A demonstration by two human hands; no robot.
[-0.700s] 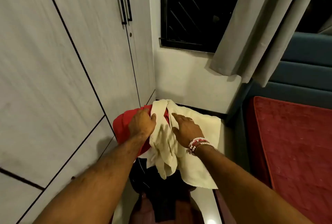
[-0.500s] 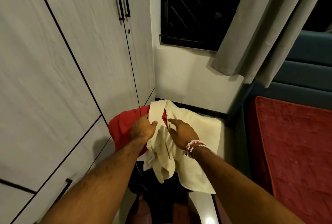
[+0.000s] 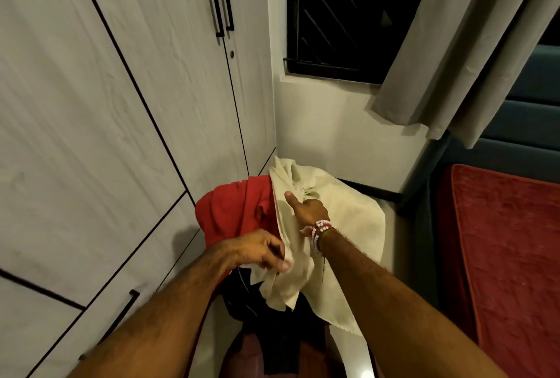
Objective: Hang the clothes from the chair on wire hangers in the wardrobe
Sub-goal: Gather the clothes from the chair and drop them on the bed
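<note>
Left hand [image 3: 257, 252] and right hand [image 3: 306, 208] grip the crumpled cream garment [image 3: 342, 205] beside a red garment [image 3: 233, 211].

Chair [image 3: 354, 354] — cream cloth [image 3: 348, 205], red garment [image 3: 230, 211]

Plain cream cloth [image 3: 342, 202], with solid red garment [image 3: 230, 211] left of it and black fabric [image 3: 272, 332] beneath. Further left of the cloth, pale grey wood-grain wardrobe [image 3: 121, 105], black-lined. Right of the cloth, textured deep red bedspread [image 3: 509, 256] and teal headboard [image 3: 530, 99]; above it, plain grey curtain [image 3: 454, 44].
</note>
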